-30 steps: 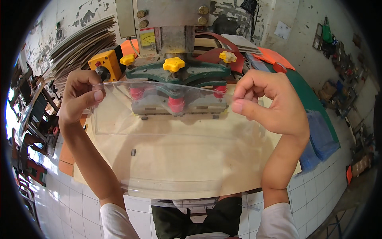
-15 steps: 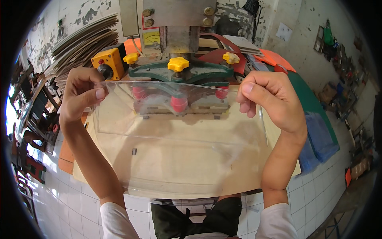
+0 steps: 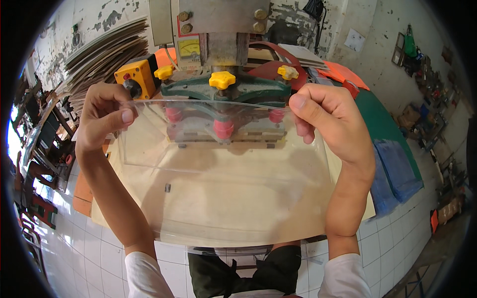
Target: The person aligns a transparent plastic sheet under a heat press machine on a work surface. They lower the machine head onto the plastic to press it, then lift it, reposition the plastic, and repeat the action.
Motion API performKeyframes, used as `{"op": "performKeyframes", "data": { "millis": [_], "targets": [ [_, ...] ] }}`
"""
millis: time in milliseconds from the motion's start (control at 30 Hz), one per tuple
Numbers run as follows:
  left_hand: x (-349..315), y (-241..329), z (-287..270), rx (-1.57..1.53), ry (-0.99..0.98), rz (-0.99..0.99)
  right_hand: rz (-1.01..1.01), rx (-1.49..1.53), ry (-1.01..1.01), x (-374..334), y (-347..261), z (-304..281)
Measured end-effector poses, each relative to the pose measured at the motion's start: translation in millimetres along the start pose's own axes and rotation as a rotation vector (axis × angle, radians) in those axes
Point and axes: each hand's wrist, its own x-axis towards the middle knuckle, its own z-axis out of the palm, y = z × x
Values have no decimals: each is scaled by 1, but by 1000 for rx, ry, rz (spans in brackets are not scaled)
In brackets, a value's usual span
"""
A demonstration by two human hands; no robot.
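A clear plastic sheet (image 3: 198, 159) hangs between my two hands, its top edge stretched across in front of a press. My left hand (image 3: 103, 118) pinches the sheet's upper left corner. At the upper right, my right hand (image 3: 330, 121) grips the same top edge between thumb and fingers. Through the see-through plastic show the press's red-pink round feet (image 3: 223, 129) and metal plate (image 3: 228, 135). The green press head (image 3: 189, 89) with yellow star knobs (image 3: 222, 80) stands just beyond the sheet. Below lies a pale work board (image 3: 238, 198), partly covered by the sheet.
A yellow control box (image 3: 135, 79) with a black knob stands behind my left hand, near a tall stack of thin boards (image 3: 107, 54). Blue plastic sheets (image 3: 397, 171) and a green surface (image 3: 385, 119) lie to the right. White tiles (image 3: 94, 238) cover the floor.
My right hand has moved slightly left and up, toward my left hand, with the sheet's top edge in it. My left hand has barely moved.
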Motion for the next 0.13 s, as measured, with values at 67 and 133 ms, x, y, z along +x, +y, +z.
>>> {"op": "performKeyframes", "data": {
  "millis": [67, 133],
  "targets": [
    [-1, -1, 2, 1, 9, 3, 20, 33, 1, 1, 2, -1],
    [0, -1, 3, -4, 3, 19, 39, 61, 14, 0, 3, -4]
  ]
}}
